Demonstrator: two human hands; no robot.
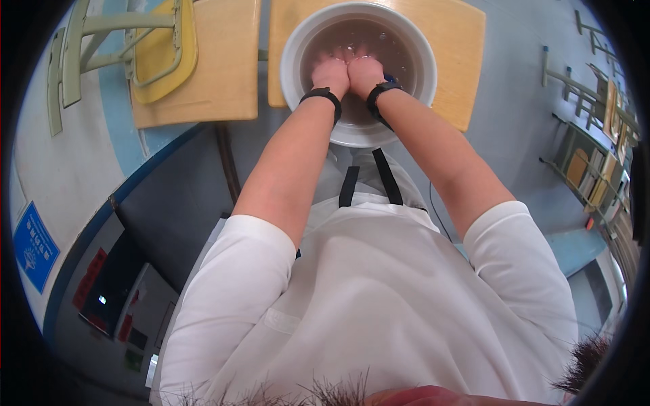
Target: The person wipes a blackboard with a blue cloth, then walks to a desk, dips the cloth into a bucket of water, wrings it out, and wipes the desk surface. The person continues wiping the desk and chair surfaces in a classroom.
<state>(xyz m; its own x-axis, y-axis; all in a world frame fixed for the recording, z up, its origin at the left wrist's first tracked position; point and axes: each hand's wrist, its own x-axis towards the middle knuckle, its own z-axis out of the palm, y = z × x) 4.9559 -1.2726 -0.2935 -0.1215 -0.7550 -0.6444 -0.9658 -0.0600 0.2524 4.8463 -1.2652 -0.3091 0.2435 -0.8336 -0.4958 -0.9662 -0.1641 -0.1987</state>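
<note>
A white round basin [429, 81] of murky brownish water [368, 33] stands at the top middle, on a wooden desk top [459, 61]. My left hand [331, 73] and my right hand [365, 73] are side by side in it, touching, with the fingers under the water. The murk hides the fingertips and whatever they may hold. Something dark blue [390, 78] shows at the water's surface beside my right wrist. Each wrist wears a black band, the left band [325, 93] and the right band [378, 94].
Left of the basin is another wooden desk [223, 61], with an upturned chair with a yellow seat [167, 61] on it. A blue sign [36, 247] with writing hangs on the wall. Desks with books [591, 170] stand at the right. A dark cable [441, 215] lies on the floor.
</note>
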